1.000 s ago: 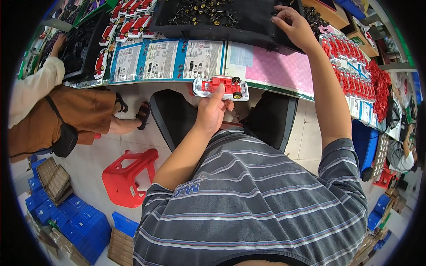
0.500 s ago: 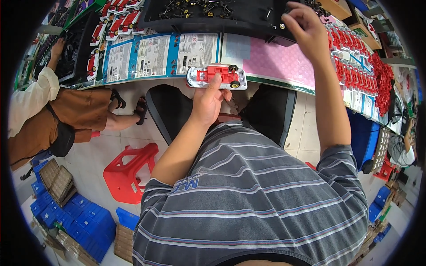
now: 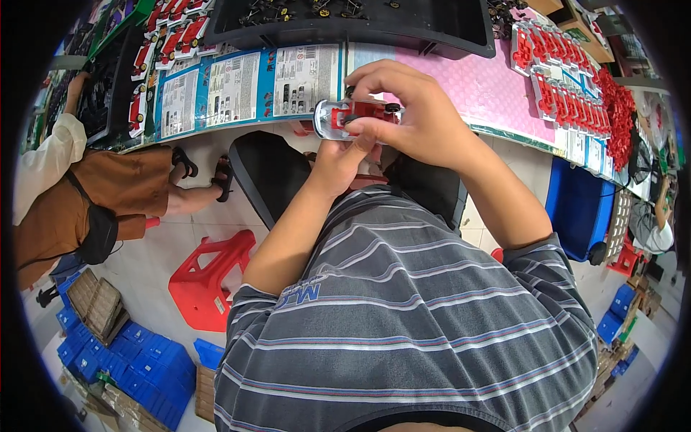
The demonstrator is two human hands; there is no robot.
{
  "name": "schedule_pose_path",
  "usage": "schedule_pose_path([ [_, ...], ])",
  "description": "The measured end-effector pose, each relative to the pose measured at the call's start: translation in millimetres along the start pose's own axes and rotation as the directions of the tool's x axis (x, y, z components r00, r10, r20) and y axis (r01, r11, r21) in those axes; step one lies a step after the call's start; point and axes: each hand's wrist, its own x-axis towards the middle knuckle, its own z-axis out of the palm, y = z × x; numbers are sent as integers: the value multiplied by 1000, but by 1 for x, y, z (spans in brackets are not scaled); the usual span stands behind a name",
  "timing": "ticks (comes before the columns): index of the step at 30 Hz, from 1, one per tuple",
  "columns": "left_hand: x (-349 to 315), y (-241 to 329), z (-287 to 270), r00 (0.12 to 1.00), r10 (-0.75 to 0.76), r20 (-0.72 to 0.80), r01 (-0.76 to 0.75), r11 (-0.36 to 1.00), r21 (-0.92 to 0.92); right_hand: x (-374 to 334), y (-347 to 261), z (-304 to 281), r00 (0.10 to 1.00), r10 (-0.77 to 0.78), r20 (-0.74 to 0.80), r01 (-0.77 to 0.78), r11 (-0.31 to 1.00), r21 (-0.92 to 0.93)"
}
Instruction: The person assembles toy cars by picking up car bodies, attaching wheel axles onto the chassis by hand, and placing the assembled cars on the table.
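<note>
My left hand (image 3: 338,164) grips a toy car (image 3: 330,121), held underside up at the table's front edge. The car has a silver-white body and a red base. A black wheel (image 3: 392,108) shows at its right end. My right hand (image 3: 421,115) arches over the car, thumb and fingertips pinching a wheel axle (image 3: 350,119) with black wheels against the red base. The right hand covers part of the car, so I cannot tell whether the axle is seated.
A black tray (image 3: 425,36) of wheel axles stands at the back. Rows of red-and-white car parts (image 3: 568,101) and loose red pieces (image 3: 620,129) lie right. Finished-looking cars (image 3: 176,39) stand left. A person (image 3: 93,187) works at left, near a red stool (image 3: 209,281).
My right hand has come down from the black tray to the car, bringing a wheel axle. The left hand still holds the car. The view has shifted slightly.
</note>
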Motion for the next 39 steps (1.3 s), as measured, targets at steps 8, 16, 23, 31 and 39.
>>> schedule_pose_path([
  [8,-13,-1,0,997,35,-65,-30,997,74,9,-2,26,998,9,55,-5,997,-74],
  [16,-18,-4,-7,999,22,-25,-17,986,168,13,-2,27,991,-24,130,33,997,-69],
  [23,-19,18,-17,996,-46,-74,47,999,17,0,1,-3,999,-29,-21,27,996,-84],
  [31,-30,68,-94,921,88,-378,-124,990,-70,-91,73,-85,804,346,-484,-449,887,-112],
  [39,-19,177,-234,703,236,-671,203,837,508,-175,110,-163,707,208,-675,-699,344,-627],
])
